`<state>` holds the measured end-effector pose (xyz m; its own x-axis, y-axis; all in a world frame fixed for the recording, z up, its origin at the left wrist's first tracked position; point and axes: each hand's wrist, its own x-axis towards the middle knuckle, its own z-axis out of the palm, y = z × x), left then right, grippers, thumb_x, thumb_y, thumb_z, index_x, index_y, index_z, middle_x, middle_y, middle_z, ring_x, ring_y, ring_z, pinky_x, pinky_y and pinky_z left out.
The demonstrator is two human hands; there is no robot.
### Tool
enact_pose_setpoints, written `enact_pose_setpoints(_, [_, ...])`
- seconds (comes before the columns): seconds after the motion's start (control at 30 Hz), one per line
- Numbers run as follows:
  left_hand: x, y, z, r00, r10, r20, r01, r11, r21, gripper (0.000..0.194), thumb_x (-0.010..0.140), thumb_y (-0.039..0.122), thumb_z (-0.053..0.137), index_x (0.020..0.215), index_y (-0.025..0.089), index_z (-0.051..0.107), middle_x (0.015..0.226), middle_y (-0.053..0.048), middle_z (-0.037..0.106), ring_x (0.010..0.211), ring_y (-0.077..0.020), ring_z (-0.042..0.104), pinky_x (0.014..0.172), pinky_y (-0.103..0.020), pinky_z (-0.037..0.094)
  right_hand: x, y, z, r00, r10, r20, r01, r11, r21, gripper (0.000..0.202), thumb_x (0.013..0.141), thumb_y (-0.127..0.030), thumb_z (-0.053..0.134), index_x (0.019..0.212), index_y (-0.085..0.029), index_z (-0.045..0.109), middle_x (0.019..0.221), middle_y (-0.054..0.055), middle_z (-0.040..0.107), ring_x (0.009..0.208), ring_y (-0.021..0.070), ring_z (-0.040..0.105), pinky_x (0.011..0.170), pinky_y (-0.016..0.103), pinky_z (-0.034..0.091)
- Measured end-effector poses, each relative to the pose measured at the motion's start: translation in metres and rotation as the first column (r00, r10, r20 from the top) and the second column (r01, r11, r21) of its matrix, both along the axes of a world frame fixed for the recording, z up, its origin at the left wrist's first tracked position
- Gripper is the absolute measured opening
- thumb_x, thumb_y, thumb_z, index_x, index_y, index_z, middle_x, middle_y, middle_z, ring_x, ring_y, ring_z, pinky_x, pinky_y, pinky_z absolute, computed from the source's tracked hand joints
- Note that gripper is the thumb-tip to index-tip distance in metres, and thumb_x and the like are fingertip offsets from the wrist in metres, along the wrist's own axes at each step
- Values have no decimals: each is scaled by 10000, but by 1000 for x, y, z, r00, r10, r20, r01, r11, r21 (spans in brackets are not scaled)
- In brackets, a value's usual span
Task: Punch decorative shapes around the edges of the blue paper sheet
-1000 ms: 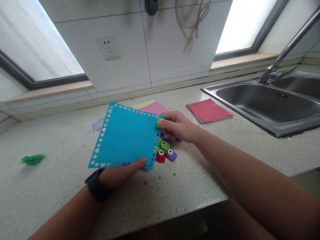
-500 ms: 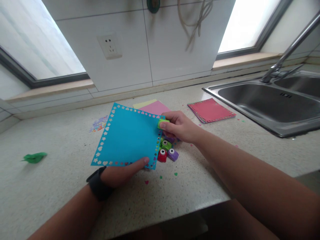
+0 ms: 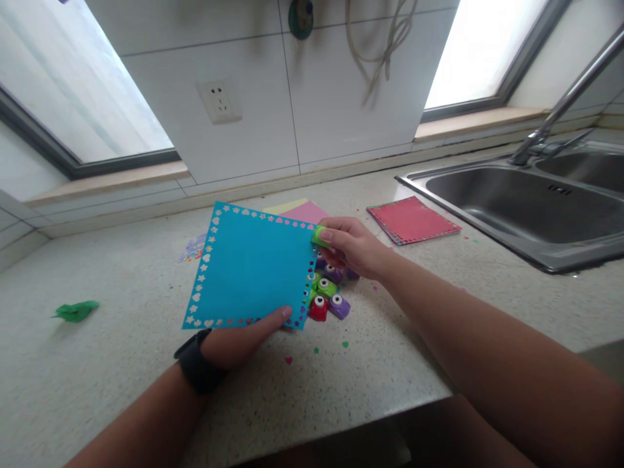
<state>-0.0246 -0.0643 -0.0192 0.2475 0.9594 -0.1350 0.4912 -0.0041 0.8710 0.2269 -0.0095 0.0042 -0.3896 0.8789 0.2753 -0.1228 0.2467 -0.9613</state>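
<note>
A square sheet of blue paper (image 3: 253,270) is held up over the counter, its edges lined with punched stars, hearts and flowers. My left hand (image 3: 258,330) grips its lower edge, thumb on top and the other fingers hidden beneath. At the upper right corner, my right hand (image 3: 351,244) is closed on a light green craft punch (image 3: 320,236), which sits against the paper's edge. Just below that hand lie several more punches, among them a red punch (image 3: 319,308), a green punch (image 3: 326,288) and a purple punch (image 3: 339,305); the sheet partly covers the group.
Behind the blue sheet lies pink paper (image 3: 307,212). A stack of red paper (image 3: 414,221) with punched edges rests left of the steel sink (image 3: 487,201). A crumpled green piece (image 3: 77,311) is at far left. Small paper cut-outs (image 3: 345,344) dot the counter (image 3: 234,403).
The green punch has shifted slightly right and up relative to the sheet's corner. The sheet has tilted a little; both hands keep their hold. The whole view has shifted slightly.
</note>
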Motion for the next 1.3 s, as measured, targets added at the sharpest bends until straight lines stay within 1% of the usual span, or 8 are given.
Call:
enact_pose_setpoints(0.1, [1, 1, 0, 997, 23, -71, -26, 999, -45, 686, 732, 648, 703, 1334, 328, 622, 1321, -53, 680, 1319, -376, 543, 1213, -609, 264, 4, 3, 0, 995, -48, -88, 48, 999, -3, 320, 907, -419, 594, 688, -198, 522, 575, -42, 485, 448, 87, 409, 382, 227, 280])
enact_pose_setpoints(0.23, [1, 3, 0, 997, 25, -74, -28, 999, -38, 710, 741, 683, 683, 1351, 328, 607, 1327, -55, 677, 1329, -363, 536, 1223, -589, 248, 8, 6, 2, 985, -134, -112, 132, 991, -27, 284, 925, -400, 496, 746, -193, 572, 619, -18, 510, 478, 111, 445, 408, 248, 303])
enact_pose_setpoints(0.37, [1, 4, 0, 996, 38, -83, -37, 999, 20, 713, 765, 678, 665, 1371, 311, 588, 1375, -65, 645, 1430, -327, 413, 1254, -540, 157, 11, 4, 5, 970, -236, 59, 230, 968, 97, 337, 944, -427, 465, 825, -162, 635, 637, -8, 523, 533, 124, 459, 494, 265, 329])
enact_pose_setpoints(0.5, [0, 4, -2, 994, 36, -101, -32, 999, 36, 731, 780, 691, 642, 1371, 264, 588, 1414, -113, 609, 1447, -329, 383, 1245, -558, 115, 15, 3, 6, 920, -322, 225, 250, 922, 296, 391, 979, -455, 431, 743, -178, 573, 653, -13, 500, 621, 142, 460, 591, 283, 335])
enact_pose_setpoints(0.73, [1, 7, -1, 994, -18, -110, 27, 996, 82, 676, 821, 689, 590, 1356, 276, 602, 1431, -103, 596, 1467, -308, 350, 1253, -539, 84, 16, 3, 8, 644, -420, 639, 70, 865, 497, 409, 998, -414, 424, 667, -187, 504, 642, 0, 507, 636, 145, 446, 628, 311, 266])
enact_pose_setpoints(1.0, [3, 5, 3, 980, 5, -201, 21, 992, 127, 670, 817, 719, 549, 1281, 248, 660, 1395, -129, 621, 1455, -340, 367, 1242, -574, 142, 28, 1, 14, 507, -352, 787, -117, 877, 467, 376, 939, -493, 534, 749, -183, 632, 751, 67, 629, 703, 181, 515, 650, 322, 315])
enact_pose_setpoints(1.13, [2, 6, 0, 976, 4, -217, 24, 992, 125, 721, 784, 766, 538, 1258, 241, 672, 1436, -129, 585, 1407, -354, 443, 1232, -564, 200, 38, 3, 20, 483, -377, 790, -91, 876, 474, 270, 885, -425, 598, 795, -180, 665, 811, 91, 664, 746, 201, 555, 662, 323, 353])
enact_pose_setpoints(1.3, [5, 6, 4, 964, 4, -265, 24, 994, 102, 690, 777, 746, 506, 1175, 220, 710, 1397, -120, 620, 1438, -356, 396, 1245, -545, 160, 53, 4, 27, 394, -356, 847, 30, 926, 376, 322, 878, -465, 576, 949, -182, 712, 824, 79, 701, 697, 195, 587, 607, 310, 373])
